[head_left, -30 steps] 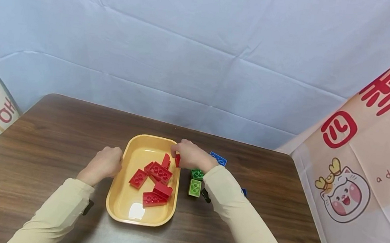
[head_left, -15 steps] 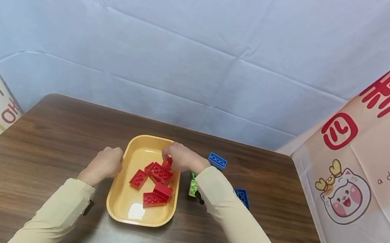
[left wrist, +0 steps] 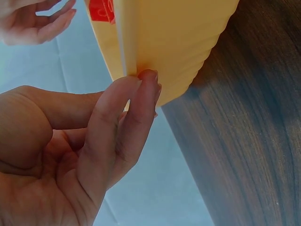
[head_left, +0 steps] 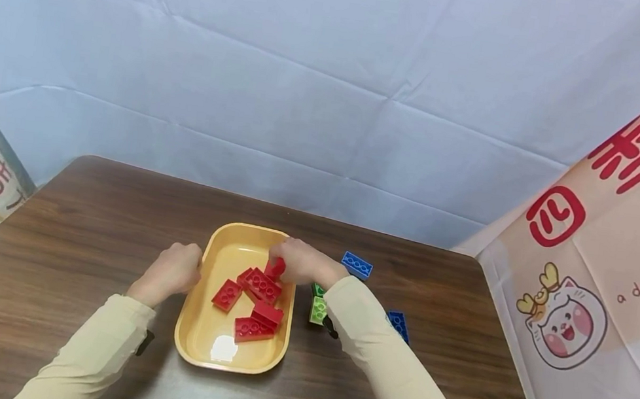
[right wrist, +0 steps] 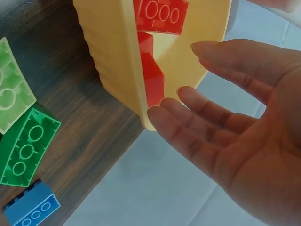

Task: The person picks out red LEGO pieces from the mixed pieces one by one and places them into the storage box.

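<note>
My left hand (head_left: 172, 271) pinches the left rim of a yellow plastic tray (head_left: 196, 323) between thumb and fingertips, as the left wrist view shows close up. Over the tray's far right side is my right hand (head_left: 302, 262), its thumb and fingers spread apart with nothing between them. Just below its fingertips stands a red toy brick (right wrist: 153, 82), inside the tray against the right wall. Several more red bricks lie loosely in the tray, among them a studded long brick (head_left: 263, 285), a shorter brick (head_left: 227, 294) and one near the front (head_left: 253, 330).
Right of the tray, a light green brick (head_left: 318, 311) and a darker green brick (right wrist: 28, 148) lie on the brown wooden table (head_left: 116, 216). A blue brick (head_left: 356, 265) sits farther back, another blue brick (head_left: 398, 325) beside the right forearm. A pale cloth (head_left: 308, 93) hangs behind.
My right hand has carried a red brick leftward over the tray's right rim, set it down inside and let go. My left hand has stayed on the left rim.
</note>
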Tool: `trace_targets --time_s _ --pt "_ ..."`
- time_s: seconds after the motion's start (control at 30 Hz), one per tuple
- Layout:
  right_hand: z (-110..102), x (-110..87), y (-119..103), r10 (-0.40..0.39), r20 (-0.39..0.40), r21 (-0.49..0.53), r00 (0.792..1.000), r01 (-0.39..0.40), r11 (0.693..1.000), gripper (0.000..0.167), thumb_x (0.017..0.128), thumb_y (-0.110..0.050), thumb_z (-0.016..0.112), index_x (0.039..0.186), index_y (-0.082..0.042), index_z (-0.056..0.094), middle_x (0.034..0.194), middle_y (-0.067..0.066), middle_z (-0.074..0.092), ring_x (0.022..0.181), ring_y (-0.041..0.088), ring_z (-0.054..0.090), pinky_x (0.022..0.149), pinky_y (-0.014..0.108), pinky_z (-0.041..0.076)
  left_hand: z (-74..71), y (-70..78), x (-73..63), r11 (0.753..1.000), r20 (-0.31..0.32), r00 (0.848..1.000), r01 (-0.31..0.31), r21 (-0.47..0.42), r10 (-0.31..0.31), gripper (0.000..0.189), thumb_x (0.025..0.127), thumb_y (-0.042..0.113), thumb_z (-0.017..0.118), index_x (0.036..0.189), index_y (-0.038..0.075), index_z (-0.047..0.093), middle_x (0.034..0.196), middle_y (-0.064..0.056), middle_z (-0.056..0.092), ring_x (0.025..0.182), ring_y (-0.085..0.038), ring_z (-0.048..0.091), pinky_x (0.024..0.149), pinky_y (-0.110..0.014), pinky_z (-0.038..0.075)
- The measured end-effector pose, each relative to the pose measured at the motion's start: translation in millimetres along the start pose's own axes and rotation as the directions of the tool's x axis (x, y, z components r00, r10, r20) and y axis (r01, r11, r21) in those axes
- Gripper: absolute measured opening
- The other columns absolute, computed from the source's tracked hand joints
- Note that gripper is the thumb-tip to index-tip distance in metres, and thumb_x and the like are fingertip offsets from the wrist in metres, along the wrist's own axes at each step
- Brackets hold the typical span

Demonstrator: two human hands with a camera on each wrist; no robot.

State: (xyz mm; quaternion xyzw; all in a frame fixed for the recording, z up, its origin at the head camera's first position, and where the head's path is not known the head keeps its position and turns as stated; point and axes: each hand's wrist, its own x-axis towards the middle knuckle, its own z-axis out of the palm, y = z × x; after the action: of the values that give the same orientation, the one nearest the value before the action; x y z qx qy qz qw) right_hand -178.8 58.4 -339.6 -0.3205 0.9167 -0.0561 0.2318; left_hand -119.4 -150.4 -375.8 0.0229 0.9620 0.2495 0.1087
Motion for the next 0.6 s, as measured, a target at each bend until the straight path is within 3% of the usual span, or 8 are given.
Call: trace_targets --time_s 0.37,0.6 --pt "6.0 -7.9 10.4 0.002 -0.031 0.038 1.000 -0.001 0.999 0.020 0.080 -0.008 0.066 0.100 -0.007 0.063 0.096 0.006 0.060 0.080 0.016 0.050 0.070 0.026 0.046 -1.1 -2.0 -0.5 1.000 0.010 1.000 0.010 -0.006 -0.010 0.016 0.075 -0.005 0.050 0.062 0.003 0.052 0.055 -0.004 0.044 0.049 -0.017 0.045 0.045 -0.024 0.035" --pt "11.9 -17.8 21.8 -0.018 -0.073 0.139 0.997 0.028 0.990 0.025 0.081 -0.008 0.065 0.105 -0.005 0.062 0.099 0.009 0.061 0.084 0.020 0.054 0.074 0.031 0.048 -0.8 -6.7 -0.1 1.000 0.017 1.000 0.004 -0.026 -0.003 0.010 0.077 -0.002 0.052 0.072 -0.001 0.061 0.060 -0.005 0.050 0.053 -0.018 0.048 0.048 -0.027 0.039"
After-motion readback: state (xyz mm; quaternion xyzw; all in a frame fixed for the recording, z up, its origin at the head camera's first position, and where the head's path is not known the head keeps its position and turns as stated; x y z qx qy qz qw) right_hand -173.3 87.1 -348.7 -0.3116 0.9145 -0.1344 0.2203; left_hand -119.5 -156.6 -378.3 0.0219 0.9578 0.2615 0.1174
